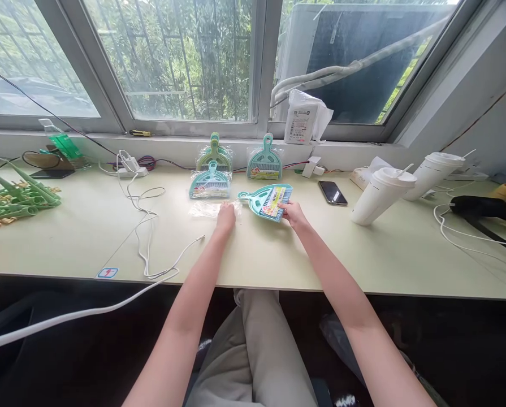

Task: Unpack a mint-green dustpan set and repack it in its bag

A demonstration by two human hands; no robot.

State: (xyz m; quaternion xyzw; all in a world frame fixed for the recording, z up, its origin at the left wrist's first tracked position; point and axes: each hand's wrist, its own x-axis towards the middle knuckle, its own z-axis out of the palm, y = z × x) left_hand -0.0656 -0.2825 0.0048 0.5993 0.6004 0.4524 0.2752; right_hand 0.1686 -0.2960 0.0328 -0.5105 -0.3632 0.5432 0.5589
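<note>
My right hand (292,213) grips the near edge of a teal mini dustpan-and-brush set (264,199) lying flat on the pale desk (320,249), handle pointing left. My left hand (226,217) rests on a clear plastic bag (210,209) spread flat on the desk, fingers curled down on it. Just behind the bag lies a bagged teal dustpan set (210,182). Two more bagged sets, one green (214,154) and one teal (264,160), lean against the window sill.
A black phone (332,192) and two white lidded cups (382,195) with straws lie right of the sets. White cables (145,226) trail across the left half. Green plastic clips (15,198) pile at far left. A black tool (485,208) sits at far right.
</note>
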